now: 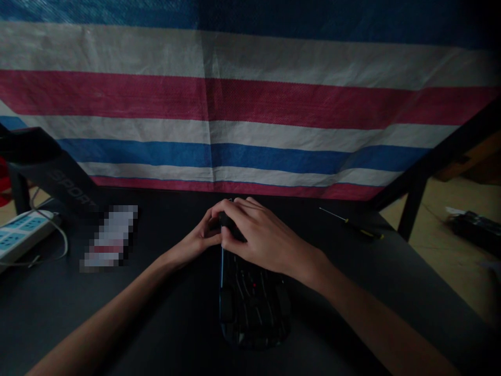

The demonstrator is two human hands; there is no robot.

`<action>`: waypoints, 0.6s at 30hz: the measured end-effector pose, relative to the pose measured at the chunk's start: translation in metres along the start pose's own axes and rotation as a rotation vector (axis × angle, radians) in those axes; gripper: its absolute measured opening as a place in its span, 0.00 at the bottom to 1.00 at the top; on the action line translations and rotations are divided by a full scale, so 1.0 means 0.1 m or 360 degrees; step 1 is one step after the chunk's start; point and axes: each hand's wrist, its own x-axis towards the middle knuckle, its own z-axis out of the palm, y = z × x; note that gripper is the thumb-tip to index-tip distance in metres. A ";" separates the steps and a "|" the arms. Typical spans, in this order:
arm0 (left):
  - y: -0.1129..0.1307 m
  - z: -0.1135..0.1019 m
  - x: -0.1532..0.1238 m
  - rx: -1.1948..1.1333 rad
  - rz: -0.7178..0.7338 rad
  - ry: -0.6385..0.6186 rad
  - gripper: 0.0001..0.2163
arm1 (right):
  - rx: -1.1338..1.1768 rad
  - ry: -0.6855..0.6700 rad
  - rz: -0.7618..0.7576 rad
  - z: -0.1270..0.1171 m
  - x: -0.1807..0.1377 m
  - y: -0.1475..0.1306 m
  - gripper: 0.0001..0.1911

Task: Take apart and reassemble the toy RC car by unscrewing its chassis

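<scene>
A dark toy-car-like body (252, 303) with black ribs and a small red dot lies lengthwise on the dark table (156, 313) in front of me. My right hand (258, 235) is closed over its far end, fingers wrapped round a black part. My left hand (199, 237) meets it from the left, fingers pinched against the same end. What the fingertips hold is hidden in the dim light.
A thin screwdriver (352, 223) with a yellow-marked handle lies to the right. A white power strip (21, 235) with a cable sits at the left edge, next to a black stand (58, 177). A striped red, white and blue tarp (250, 104) hangs behind. The floor is at right.
</scene>
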 end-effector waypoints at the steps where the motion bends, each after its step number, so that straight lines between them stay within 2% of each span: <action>1: -0.01 0.00 0.00 0.0018 0.0009 0.0014 0.35 | -0.0019 0.0000 0.0011 0.00 0.00 0.00 0.09; 5: -0.01 -0.01 0.01 0.0034 0.0019 0.0038 0.41 | -0.0040 -0.0026 0.0020 -0.02 0.00 0.00 0.08; 8: 0.01 0.00 0.00 0.0052 0.0013 0.0019 0.43 | 0.0011 -0.0042 -0.0013 -0.04 0.00 0.01 0.11; 14: 0.05 0.02 -0.01 0.0114 0.0006 0.0065 0.40 | 0.0004 -0.0059 0.0015 -0.03 0.01 0.01 0.09; 18: 0.03 0.01 0.00 0.0067 0.0008 0.0014 0.34 | 0.0019 -0.0017 -0.0024 -0.01 0.00 -0.01 0.11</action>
